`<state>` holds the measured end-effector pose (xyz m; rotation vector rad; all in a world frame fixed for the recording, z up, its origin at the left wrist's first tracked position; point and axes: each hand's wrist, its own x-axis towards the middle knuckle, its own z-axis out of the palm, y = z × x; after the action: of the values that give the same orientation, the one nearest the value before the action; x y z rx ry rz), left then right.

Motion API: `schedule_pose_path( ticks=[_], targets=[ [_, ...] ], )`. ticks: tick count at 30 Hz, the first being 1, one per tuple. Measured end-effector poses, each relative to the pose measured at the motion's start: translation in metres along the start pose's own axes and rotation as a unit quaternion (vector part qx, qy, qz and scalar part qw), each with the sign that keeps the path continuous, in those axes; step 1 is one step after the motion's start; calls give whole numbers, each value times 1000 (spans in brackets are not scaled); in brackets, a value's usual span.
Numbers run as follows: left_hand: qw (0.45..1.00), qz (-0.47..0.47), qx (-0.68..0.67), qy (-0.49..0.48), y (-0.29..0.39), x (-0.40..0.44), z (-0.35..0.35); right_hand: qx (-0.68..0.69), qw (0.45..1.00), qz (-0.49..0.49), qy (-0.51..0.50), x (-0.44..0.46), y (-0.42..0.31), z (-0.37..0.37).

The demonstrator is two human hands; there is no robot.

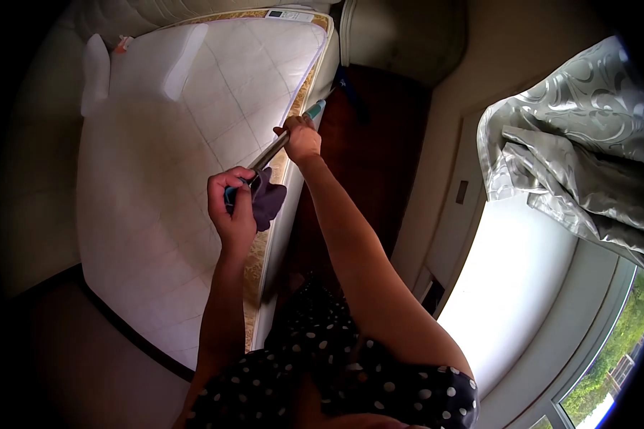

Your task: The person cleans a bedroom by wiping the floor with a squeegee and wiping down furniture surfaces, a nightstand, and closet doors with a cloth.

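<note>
The sole view looks from head height, forward and steeply down, near the left grip [232,206] and right grip [304,141]; its wide, dark-edged field takes in the mattress [150,214] left of both and the window [612,361] to their lower right.

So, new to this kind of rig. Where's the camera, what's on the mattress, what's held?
No machine: a person works bare-handed, and this one picture comes from a camera on their head, looking forward and down. The left hand and right hand grip a slim rod, its teal end showing past the right hand. A dark purple, cloth-like piece hangs beside the left hand; I can't tell whether it is fixed to the rod. Below is a quilted mattress, with a white, pillow-like piece on it toward the picture's top left. A patterned curtain and a window are on the picture's right.
</note>
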<state>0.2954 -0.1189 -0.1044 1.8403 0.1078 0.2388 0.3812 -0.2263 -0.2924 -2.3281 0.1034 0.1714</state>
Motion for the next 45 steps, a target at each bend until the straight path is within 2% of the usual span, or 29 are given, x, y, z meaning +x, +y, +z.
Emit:
schedule_pose_path(
  ticks=[5, 13, 19, 23, 24, 25, 26, 28, 30, 32, 34, 35, 36, 38, 45],
  targets=[
    [995, -13, -9, -99, 22, 0, -26, 22, 998, 34, 53, -25, -17, -12],
    [985, -34, 7, -170, 41, -35, -55, 5, 999, 18, 29, -81, -21, -22],
    [985, -80, 31, -146, 67, -78, -89, -37, 999, 3, -1, -135, -42, -30],
    [981, -144, 19, -128, 72, -109, -109, -57, 996, -60, -29, -156, -47, -36],
    [976, -175, -20, -126, 72, -119, -110, -47, 996, -73, -34, -155, -43, -36],
    [982, -143, -26, -118, 72, -119, -105, -37, 995, -86, -40, -153, -39, -35],
    [987, -112, -32, -109, 71, -115, -100, -27, 994, -99, -45, -148, -35, -33],
    [985, -137, -53, -92, 65, -95, -92, -18, 995, -85, -45, -125, -33, -34],
    [987, -107, -71, -97, 50, -59, -74, -15, 998, -56, -37, -93, -24, -33],
    [992, -54, -44, -105, 20, -30, -49, -41, 997, -55, 25, -57, 1, -23],
    [985, -120, -116, -39, -9, -6, -27, -71, 997, -34, 2, -24, 20, -28],
    [989, -99, -107, -32, -23, 8, -16, -71, 997, -20, 2, -8, 31, -29],
    [980, -123, -152, -45, -31, 16, -6, -70, 998, -5, 0, -1, 38, -32],
    [970, -118, -213, -20, -30, 19, 3, -48, 998, -15, 50, 0, 45, -31],
    [983, -77, -133, -102, 10, 43, -14, 56, 981, 49, 182, -16, 9, -24]
  ],
)
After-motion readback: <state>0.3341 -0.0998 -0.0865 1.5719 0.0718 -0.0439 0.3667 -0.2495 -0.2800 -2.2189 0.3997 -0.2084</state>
